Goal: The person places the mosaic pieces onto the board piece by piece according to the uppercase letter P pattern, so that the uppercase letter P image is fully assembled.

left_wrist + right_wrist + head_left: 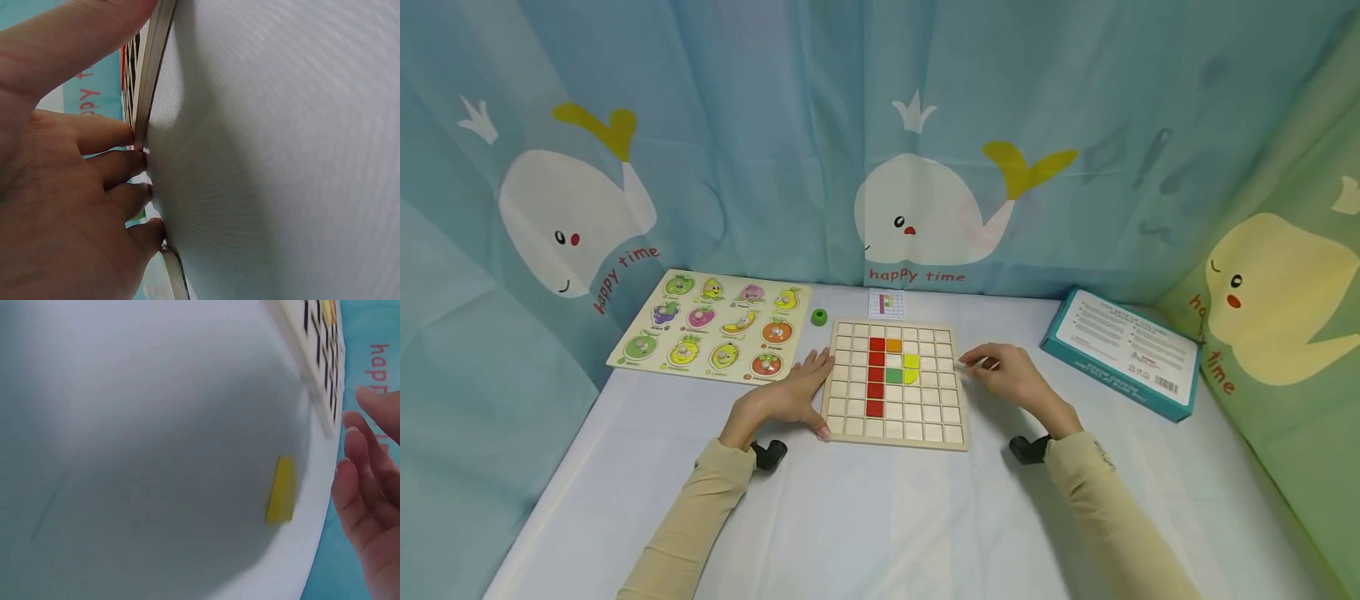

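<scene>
A square wooden grid board (929,412) lies flat on the table. It bears a column of several red tiles (876,375), an orange tile (893,346), a green tile (894,377) and yellow pieces (911,362). My left hand (786,396) rests along the board's left side, thumb at the near corner and fingers spread farther up. Just off the right edge hovers my right hand (1011,375), fingers loosely bent; the right wrist view shows a gap between thumb and fingers, with nothing in it. Below that hand, a yellow piece (282,490) lies on the white cloth.
A small pattern card (887,304) lies behind the board, with a green ring-shaped piece (819,317) to its left. At the left is a fruit puzzle board (745,325). A teal box (1120,350) lies at the right, and a whale-print curtain (760,167) hangs behind the table.
</scene>
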A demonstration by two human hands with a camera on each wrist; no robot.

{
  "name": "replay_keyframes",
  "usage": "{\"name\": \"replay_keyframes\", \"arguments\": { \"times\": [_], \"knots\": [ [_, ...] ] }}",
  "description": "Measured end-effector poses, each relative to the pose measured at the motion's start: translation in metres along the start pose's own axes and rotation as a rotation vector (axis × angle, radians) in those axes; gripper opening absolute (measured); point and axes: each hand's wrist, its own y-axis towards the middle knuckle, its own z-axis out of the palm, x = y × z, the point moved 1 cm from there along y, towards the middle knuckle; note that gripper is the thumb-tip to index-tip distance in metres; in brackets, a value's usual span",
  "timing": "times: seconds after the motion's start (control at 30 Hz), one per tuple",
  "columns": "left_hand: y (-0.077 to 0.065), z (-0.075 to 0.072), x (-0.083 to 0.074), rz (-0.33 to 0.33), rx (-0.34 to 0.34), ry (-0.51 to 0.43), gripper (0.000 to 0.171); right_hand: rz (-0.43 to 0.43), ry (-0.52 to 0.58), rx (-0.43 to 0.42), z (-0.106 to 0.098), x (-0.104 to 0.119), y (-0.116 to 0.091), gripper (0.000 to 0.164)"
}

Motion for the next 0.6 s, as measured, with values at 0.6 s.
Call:
{"name": "replay_keyframes", "arguments": {
  "times": [0.6],
  "knots": [
    [0.0, -0.002, 0.0, -0.005, 0.006, -0.015, 0.126, 0.089, -0.036, 0.076, -0.019, -0.038, -0.02, 0.023]
  ]
}}
